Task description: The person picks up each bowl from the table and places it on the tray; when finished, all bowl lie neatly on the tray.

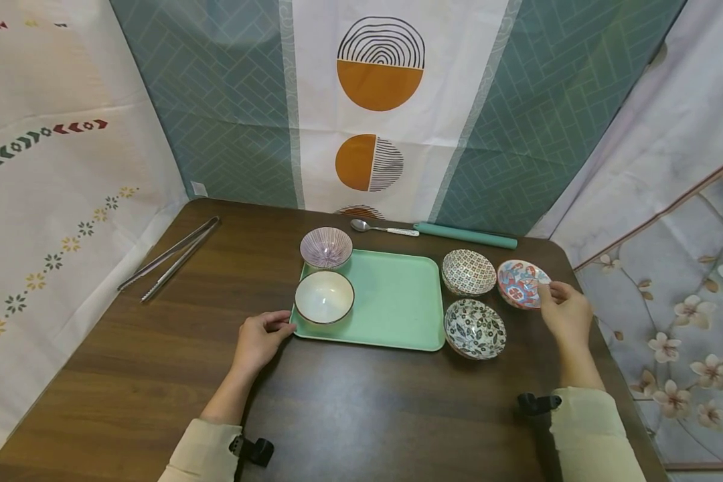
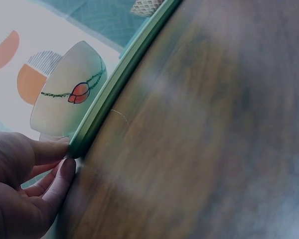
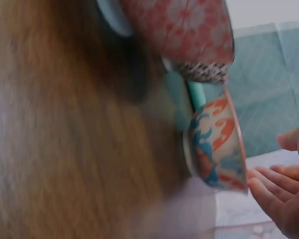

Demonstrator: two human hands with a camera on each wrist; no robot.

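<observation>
At the near left corner of the green tray (image 1: 397,301), my left hand (image 1: 264,340) pinches the edge between thumb and fingers; the left wrist view shows this hand (image 2: 35,174) close up. A white bowl with a dark rim (image 1: 324,298) sits on the tray beside it, a red flower painted on its outside. My right hand (image 1: 566,312) is at the right side of a red-and-blue patterned bowl (image 1: 521,284). From the right wrist, its fingertips (image 3: 256,184) lie right at that bowl's rim, with the thumb spread away.
A purple-striped bowl (image 1: 326,248) overlaps the tray's far left corner. Right of the tray stand a checked bowl (image 1: 468,272) and a black-and-white leaf-patterned bowl (image 1: 474,329). Behind lie a spoon (image 1: 385,229) and a teal stick (image 1: 466,235); metal tongs (image 1: 171,258) lie far left.
</observation>
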